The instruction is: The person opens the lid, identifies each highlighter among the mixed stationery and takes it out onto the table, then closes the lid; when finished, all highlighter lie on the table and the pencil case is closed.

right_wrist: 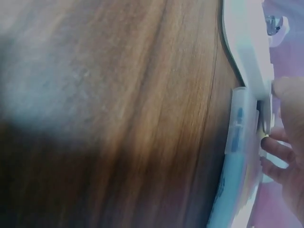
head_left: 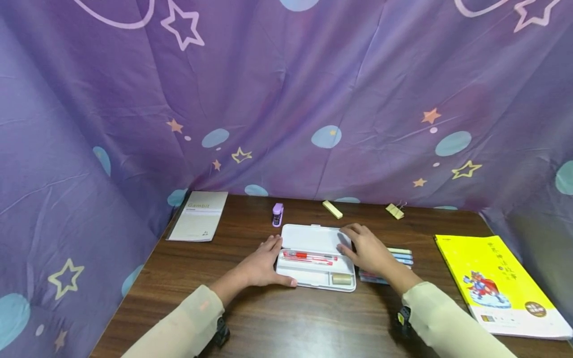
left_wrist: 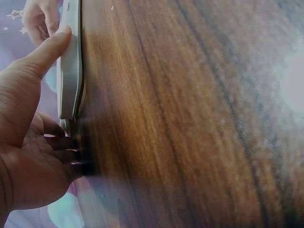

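A white pencil case (head_left: 309, 282) lies open on the table, its lid (head_left: 311, 237) folded back. Red pens (head_left: 309, 256) lie in its upper compartment, and a beige eraser-like block (head_left: 341, 279) sits at lower right. My left hand (head_left: 261, 266) rests against the case's left side, fingers extended, the thumb touching the front edge; the left wrist view shows this thumb (left_wrist: 50, 50) on the white wall. My right hand (head_left: 370, 251) holds the lid's right edge between thumb and fingers. In the right wrist view, the fingers (right_wrist: 280, 151) curl beside the lid.
Several capped markers (head_left: 401, 256) lie partly under my right forearm. Along the back are a purple stapler (head_left: 277, 215), a pale yellow stick (head_left: 333, 209) and a yellow binder clip (head_left: 395, 211). A notebook (head_left: 199, 219) lies left, a yellow book (head_left: 497, 283) right.
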`<state>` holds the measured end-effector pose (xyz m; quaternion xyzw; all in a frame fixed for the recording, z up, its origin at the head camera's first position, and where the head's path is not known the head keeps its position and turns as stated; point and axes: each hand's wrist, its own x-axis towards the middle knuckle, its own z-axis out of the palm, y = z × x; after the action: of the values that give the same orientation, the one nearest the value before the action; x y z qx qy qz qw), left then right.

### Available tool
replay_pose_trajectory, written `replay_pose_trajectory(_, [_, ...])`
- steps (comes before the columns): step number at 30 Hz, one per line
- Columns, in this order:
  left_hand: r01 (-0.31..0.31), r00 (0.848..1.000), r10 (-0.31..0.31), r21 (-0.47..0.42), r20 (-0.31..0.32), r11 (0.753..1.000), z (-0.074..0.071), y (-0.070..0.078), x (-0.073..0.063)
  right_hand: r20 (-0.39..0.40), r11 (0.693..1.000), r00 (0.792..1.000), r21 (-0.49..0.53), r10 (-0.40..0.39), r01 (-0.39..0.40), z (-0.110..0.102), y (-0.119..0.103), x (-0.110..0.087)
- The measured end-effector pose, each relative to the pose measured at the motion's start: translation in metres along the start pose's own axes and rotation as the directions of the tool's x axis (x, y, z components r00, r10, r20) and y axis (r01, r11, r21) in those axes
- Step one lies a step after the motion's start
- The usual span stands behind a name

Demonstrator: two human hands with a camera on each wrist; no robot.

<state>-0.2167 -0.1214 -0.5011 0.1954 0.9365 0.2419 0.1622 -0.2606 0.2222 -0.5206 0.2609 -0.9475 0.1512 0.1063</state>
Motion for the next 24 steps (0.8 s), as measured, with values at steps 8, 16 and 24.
replay_pose_trajectory(8, [0.000, 1.000, 0.000, -0.004, 0.001, 1.000, 0.001, 0.000, 0.001, 0.043, 0.999, 0.999, -0.043, 0.020, -0.018, 0.004, -0.003, 0.001])
replay_pose_trajectory(16, [0.004, 1.000, -0.004, -0.002, 0.007, 1.000, 0.000, 0.000, 0.000, 0.068, 0.999, 0.997, -0.032, 0.033, -0.031, 0.003, -0.007, 0.001])
replay_pose_trajectory(24, [0.004, 1.000, -0.004, -0.009, 0.002, 1.000, 0.001, 0.000, 0.001, 0.063, 0.997, 0.995, 0.037, 0.072, -0.074, 0.000, -0.013, 0.004])
